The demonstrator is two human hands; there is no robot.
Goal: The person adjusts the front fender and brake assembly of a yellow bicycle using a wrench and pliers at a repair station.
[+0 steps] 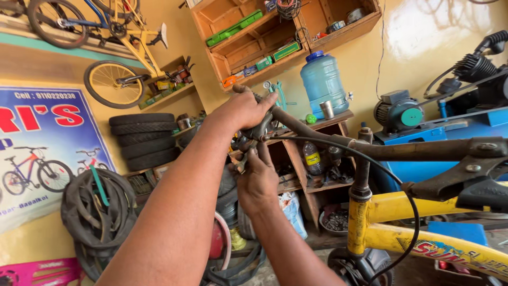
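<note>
The left hand (244,108) is wrapped over the end of the dark handlebar (312,132), its grip closed around the bar. Just below, the right hand (257,180) pinches the brake lever clamp (248,142). Best to steady the bar firmly and work the clamp squarely. The black brake cable (370,164) loops close by; the yellow bicycle frame (413,212) crowds the right.

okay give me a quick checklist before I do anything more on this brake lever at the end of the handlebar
1. Left hand over the handlebar end: ok.
2. Right hand under the brake lever: ok.
3. Black cable hangs free, unkinked: ok.
4. Lever clamp tightness: cannot tell, hands cover it.
5. Tool in the right hand's grip: cannot tell.
6. Yellow frame steady: cannot tell.
</note>
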